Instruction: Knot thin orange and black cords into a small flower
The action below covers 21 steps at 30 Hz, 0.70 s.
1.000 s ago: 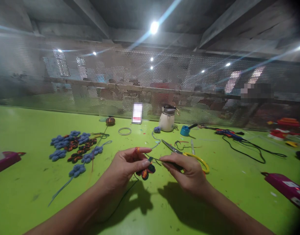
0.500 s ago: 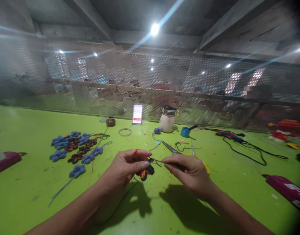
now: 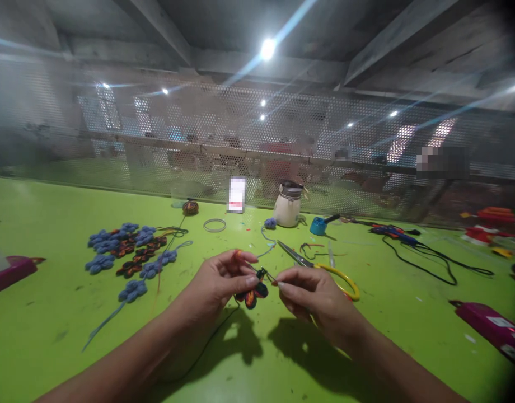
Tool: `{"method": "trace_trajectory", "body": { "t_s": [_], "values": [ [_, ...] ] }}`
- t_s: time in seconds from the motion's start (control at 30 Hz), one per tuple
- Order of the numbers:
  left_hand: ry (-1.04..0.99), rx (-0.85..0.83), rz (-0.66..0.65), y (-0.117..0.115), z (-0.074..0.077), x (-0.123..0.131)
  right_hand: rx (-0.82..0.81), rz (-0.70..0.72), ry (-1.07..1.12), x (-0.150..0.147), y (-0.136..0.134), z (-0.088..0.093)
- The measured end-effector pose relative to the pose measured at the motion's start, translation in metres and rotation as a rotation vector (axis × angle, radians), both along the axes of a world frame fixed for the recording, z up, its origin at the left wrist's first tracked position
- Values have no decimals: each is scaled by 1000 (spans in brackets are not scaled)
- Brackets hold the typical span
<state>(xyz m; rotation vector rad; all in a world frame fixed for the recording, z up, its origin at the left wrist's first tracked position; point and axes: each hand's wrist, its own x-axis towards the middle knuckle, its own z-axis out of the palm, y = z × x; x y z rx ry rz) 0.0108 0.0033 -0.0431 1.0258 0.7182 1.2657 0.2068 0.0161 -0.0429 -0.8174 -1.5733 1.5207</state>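
Note:
My left hand (image 3: 224,280) is closed in a pinch on a small crochet flower (image 3: 251,299), whose petals are dark with orange and red. Yarn passes over its raised index finger, and a dark strand (image 3: 215,341) trails down from the flower to the table. Close on the right, my right hand (image 3: 314,291) has its fingers pinched round a thin crochet hook (image 3: 272,278); most of the hook is hidden by the fingers. Its tip meets dark loops at the flower's top edge. Yellow-handled scissors (image 3: 343,280) lie just behind my right hand, partly covered by it.
Blue and dark-orange crochet flowers (image 3: 134,291) lie at left. Behind are a yarn ball (image 3: 190,207), a ring (image 3: 214,225), a phone-like screen (image 3: 236,195), a pale jar (image 3: 288,211) and a blue pot (image 3: 318,226). Magenta tools (image 3: 488,322) flank both sides; a mesh screen (image 3: 316,151) stands behind.
My right hand has turned and drawn in, so the hook's dark handle no longer shows and the scissors' yellow handle is uncovered. My left hand has risen slightly, still pinching the flower.

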Motion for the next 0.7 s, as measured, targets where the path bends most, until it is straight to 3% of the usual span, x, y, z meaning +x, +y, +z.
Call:
{"method": "trace_trajectory", "body": {
  "t_s": [0.2,0.5,0.57,0.7],
  "values": [
    [46,63,-22,-1,0,-1,-71,-21,24,-4,-4,-1],
    [368,121,-16,-3,0,4,244,-100,-273,-13,-9,0],
    [525,182,33,-4,-4,6,179,-121,-283,-17,-9,-2],
    [807,431,207,-9,-15,10,-107,-176,-147,-24,-8,-10]
  ]
}}
